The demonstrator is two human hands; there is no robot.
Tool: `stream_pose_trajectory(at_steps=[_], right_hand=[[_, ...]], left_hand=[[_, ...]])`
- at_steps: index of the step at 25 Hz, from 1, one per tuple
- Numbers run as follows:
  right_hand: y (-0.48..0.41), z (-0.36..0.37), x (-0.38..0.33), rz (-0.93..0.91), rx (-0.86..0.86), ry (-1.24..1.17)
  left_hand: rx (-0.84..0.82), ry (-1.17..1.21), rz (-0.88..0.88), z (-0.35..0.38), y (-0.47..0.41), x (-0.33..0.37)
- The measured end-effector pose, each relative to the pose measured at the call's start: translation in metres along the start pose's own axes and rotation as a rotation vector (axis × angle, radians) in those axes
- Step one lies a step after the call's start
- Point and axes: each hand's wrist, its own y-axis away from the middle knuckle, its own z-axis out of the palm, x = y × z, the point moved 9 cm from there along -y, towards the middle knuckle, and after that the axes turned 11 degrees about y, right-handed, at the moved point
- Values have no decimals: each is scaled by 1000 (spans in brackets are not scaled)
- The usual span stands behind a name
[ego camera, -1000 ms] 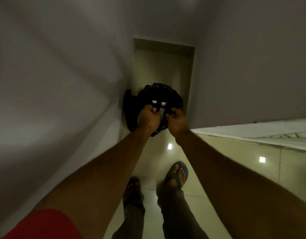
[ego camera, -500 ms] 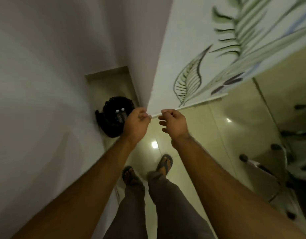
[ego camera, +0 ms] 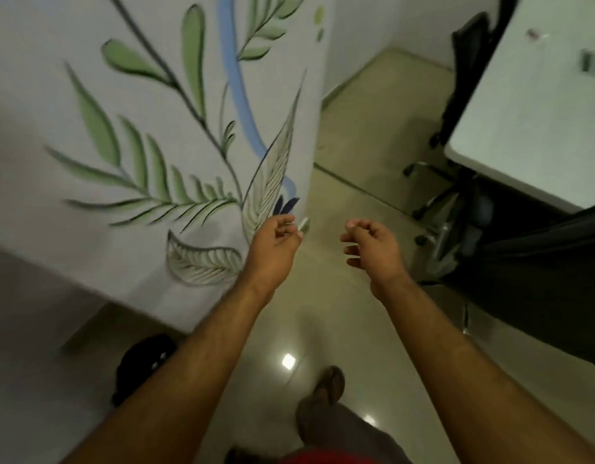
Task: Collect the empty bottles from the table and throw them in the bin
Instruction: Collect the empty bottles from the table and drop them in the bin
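The bin (ego camera: 140, 366), lined with a black bag, stands on the floor at the lower left, partly hidden behind my left forearm. A pale bottle cap (ego camera: 155, 364) shows inside it. My left hand (ego camera: 275, 244) is raised in front of the painted wall, fingers loosely curled, holding nothing. My right hand (ego camera: 371, 250) hovers over the floor with fingers apart and empty. The white table (ego camera: 537, 108) is at the upper right with small blurred items (ego camera: 591, 63) on it.
A wall (ego camera: 155, 145) painted with green leaves and a blue stripe fills the left. Black office chairs (ego camera: 463, 195) with wheeled bases stand by the table on the right. Glossy tiled floor (ego camera: 349, 162) runs between them. My sandalled foot (ego camera: 328, 386) is below.
Both hands let go of the bottles over the bin and came away empty. The view swung right, away from the bin, toward the chairs and table.
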Motion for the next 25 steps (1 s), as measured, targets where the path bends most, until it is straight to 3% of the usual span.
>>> stream_pose_trajectory(at_steps=[9,16,25], right_hand=[[-154,-181,-107,-110,261,-220],[-299,-249,-161,-104,378,-251],[-471,-337,-225,43,558,-292]], left_hand=[[-233,-57,159,217,-150,116],[-384,-75,221,346,-311,154],[-652,-164,215,531,-502,218]])
